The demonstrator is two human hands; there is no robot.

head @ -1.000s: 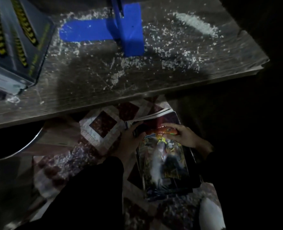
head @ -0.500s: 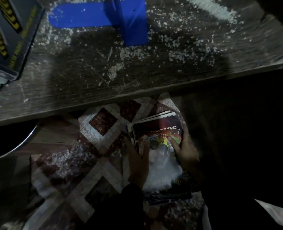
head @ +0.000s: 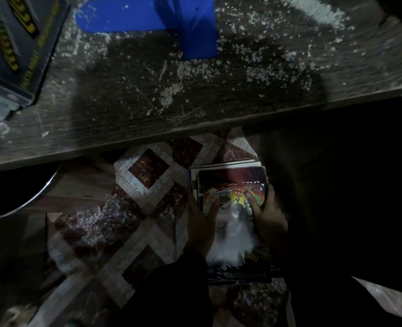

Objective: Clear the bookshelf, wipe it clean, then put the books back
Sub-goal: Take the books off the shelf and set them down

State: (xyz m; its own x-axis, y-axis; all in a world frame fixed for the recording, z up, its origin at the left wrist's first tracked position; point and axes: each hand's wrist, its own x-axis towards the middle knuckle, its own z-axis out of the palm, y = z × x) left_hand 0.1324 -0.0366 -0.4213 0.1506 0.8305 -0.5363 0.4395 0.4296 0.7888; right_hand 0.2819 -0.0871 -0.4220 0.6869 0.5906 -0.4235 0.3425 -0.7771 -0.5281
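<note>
Below the front edge of the shelf (head: 195, 95), on the floor mat (head: 143, 185), our left hand (head: 198, 224) and right hand (head: 269, 217) grip the book stack (head: 233, 178) by its sides; we judge clearing underway, next letting go and wiping the dusty shelf

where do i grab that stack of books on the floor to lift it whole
Take the stack of books by its two long edges, left hand and right hand coming in from either side, thumbs on the cover. It lies flat on the mat, thin books slightly staggered, so clamping both sides should keep them together.
</note>
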